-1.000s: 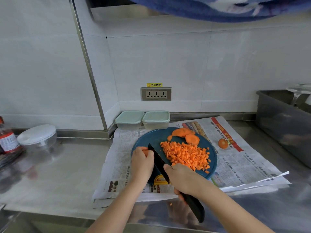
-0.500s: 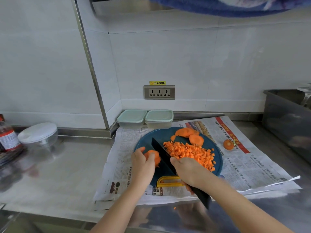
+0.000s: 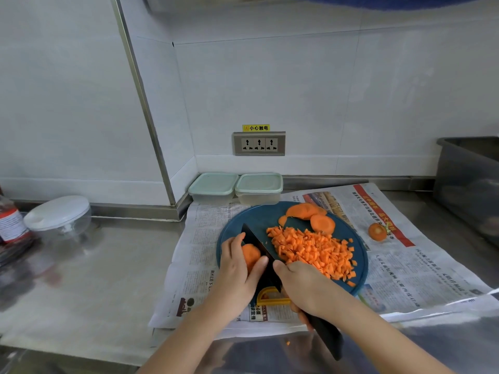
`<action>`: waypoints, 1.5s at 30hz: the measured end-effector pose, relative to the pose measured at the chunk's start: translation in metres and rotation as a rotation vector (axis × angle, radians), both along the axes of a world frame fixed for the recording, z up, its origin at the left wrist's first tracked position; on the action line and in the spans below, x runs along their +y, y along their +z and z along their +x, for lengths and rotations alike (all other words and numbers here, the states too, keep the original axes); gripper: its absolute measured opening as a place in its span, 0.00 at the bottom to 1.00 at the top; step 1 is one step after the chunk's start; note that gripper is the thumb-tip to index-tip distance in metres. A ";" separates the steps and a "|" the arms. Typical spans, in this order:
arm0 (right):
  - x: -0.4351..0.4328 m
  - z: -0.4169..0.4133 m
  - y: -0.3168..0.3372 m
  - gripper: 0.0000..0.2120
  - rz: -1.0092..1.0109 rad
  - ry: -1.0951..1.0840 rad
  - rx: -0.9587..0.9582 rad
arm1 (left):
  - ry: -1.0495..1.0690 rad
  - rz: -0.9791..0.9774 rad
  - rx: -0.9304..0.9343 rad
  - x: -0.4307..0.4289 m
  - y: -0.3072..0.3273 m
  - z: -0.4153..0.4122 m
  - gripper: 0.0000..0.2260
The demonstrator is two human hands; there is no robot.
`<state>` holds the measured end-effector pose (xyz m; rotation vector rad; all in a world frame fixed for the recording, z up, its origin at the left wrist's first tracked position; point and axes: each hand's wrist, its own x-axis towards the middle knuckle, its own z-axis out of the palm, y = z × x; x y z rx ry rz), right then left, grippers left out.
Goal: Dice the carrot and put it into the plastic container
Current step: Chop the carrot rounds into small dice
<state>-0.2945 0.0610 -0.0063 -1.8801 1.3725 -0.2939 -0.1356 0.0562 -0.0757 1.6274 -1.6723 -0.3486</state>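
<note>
R hand (image 3: 302, 287) is reaching in from the near edge, fingers wrapping the handle of a black knife (image 3: 258, 248). The blade is running away from it & leftward, edge down on the blue board (image 3: 259, 217). L hand (image 3: 237, 268) is sitting just left of R hand, thumb & fingers curling round a carrot chunk (image 3: 249, 255), which is right beside the blade's left face. Just beyond & right of R hand, diced carrot (image 3: 313, 249) is lying heaped on the board, reaching up to the hand. Farther out, carrot slices (image 3: 307, 211) are resting near the board's far rim. Well beyond both hands, a lidded plastic container (image 3: 213, 186) & its twin (image 3: 259, 186) are standing side by side vs the wall, at the far edge of the newspaper (image 3: 205, 238). Far right of R hand, a carrot end (image 3: 377, 232) is lying on the paper.
</note>
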 end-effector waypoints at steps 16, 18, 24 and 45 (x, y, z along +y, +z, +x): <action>-0.006 -0.002 -0.004 0.24 0.065 -0.029 -0.026 | -0.116 -0.078 -0.277 0.005 0.003 0.020 0.26; -0.005 -0.001 -0.004 0.23 0.042 -0.016 -0.018 | -0.126 -0.089 -0.275 0.005 0.001 0.020 0.24; -0.002 0.003 -0.002 0.23 -0.027 -0.006 0.006 | -0.112 -0.103 -0.172 0.007 0.003 0.019 0.19; 0.002 0.006 -0.001 0.19 -0.049 0.012 0.063 | -0.114 -0.082 -0.304 0.003 -0.002 0.020 0.31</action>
